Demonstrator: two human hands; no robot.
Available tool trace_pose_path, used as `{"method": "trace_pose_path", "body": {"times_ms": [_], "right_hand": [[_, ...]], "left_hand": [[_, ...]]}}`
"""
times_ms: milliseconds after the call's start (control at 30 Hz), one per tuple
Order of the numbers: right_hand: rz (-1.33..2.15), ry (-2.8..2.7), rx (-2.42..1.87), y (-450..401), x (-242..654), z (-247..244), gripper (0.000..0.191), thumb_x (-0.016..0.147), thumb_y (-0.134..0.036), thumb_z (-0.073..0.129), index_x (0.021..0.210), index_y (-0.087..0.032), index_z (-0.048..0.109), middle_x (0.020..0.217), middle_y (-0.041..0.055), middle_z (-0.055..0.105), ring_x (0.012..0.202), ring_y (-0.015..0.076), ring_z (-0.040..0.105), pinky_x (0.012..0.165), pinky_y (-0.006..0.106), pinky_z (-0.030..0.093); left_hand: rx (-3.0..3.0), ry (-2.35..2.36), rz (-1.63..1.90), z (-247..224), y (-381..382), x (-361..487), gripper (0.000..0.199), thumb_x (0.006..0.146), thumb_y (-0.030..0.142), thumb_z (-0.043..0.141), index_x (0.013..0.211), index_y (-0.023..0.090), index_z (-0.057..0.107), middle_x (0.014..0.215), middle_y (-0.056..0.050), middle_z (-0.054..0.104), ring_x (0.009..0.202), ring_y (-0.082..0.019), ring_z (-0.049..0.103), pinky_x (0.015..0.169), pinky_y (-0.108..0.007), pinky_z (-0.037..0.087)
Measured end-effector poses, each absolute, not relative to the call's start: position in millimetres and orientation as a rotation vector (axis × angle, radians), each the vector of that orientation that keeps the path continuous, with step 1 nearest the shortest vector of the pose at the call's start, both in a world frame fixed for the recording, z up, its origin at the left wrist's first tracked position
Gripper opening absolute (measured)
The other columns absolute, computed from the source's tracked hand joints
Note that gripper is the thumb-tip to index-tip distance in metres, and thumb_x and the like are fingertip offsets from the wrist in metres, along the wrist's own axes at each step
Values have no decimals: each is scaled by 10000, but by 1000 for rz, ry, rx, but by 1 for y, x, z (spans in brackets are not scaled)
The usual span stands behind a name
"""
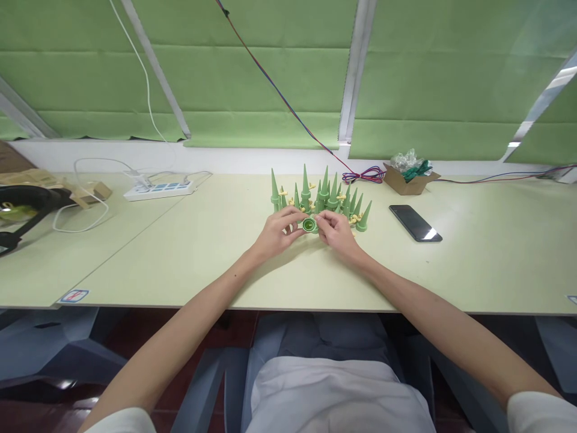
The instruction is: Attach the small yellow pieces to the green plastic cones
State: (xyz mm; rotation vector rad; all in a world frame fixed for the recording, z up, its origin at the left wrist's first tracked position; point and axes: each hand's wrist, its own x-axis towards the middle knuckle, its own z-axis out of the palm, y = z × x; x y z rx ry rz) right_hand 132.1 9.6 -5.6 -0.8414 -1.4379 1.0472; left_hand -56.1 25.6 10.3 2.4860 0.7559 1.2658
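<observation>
Between my hands, just above the table, is a green plastic cone piece [309, 225] whose round hollow end faces me. My left hand [280, 231] pinches its left side between thumb and fingers. From the right, the fingertips of my right hand [336, 231] close on its rim; whether they also hold a small part is hidden. Right behind the hands stand several green plastic spikes [324, 185] with collared bases, tips up. Small yellowish valve pieces [354, 219] stick out among them.
A black phone [415, 223] lies to the right. Behind it are a small cardboard box [409, 179] with plastic wrap and green material, and a coiled red-blue cable [364, 175]. At left are a power strip [160, 190], a white cord and a black headband-like object [33, 204].
</observation>
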Motion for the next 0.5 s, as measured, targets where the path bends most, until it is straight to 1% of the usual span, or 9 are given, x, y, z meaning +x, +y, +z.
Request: {"method": "trace_pose_path", "body": {"times_ms": [133,233,300,400,500], "right_hand": [[1010,-1413,-817,11,131,-8,412,860,-581,652,729,-206,539,537,-68,380,459,84,319,453,257,234],[927,-1409,-817,11,132,-8,394,886,-577,622,763,-213,534,571,-57,398,485,96,339,463,262,264],[866,-1422,-835,10,133,-7,390,903,-580,598,776,-218,528,595,-47,411,505,105,357,473,266,286],[793,-1451,-862,8,133,-5,388,914,-585,576,792,-219,531,630,-32,439,536,115,379,489,269,309],[762,-1503,-856,6,133,-4,368,928,-570,560,823,-218,557,683,-17,472,563,119,387,505,269,318]], "left_hand": [[2394,847,1235,12,24,-54,240,902,361,648,1068,193,695,1039,-76,650,700,-104,589,603,-230,517],[2170,926,1213,15,24,-52,303,845,401,713,1057,195,647,1071,-66,644,694,-99,596,573,-221,504],[1969,914,1146,18,25,-53,329,827,452,728,976,180,616,977,-52,642,641,-95,581,536,-225,493],[1688,824,973,21,26,-53,370,859,520,681,852,159,598,782,-32,596,607,-113,573,500,-242,479],[1485,757,813,23,24,-53,389,871,536,667,857,151,615,691,-27,569,620,-137,591,496,-258,470]]}}
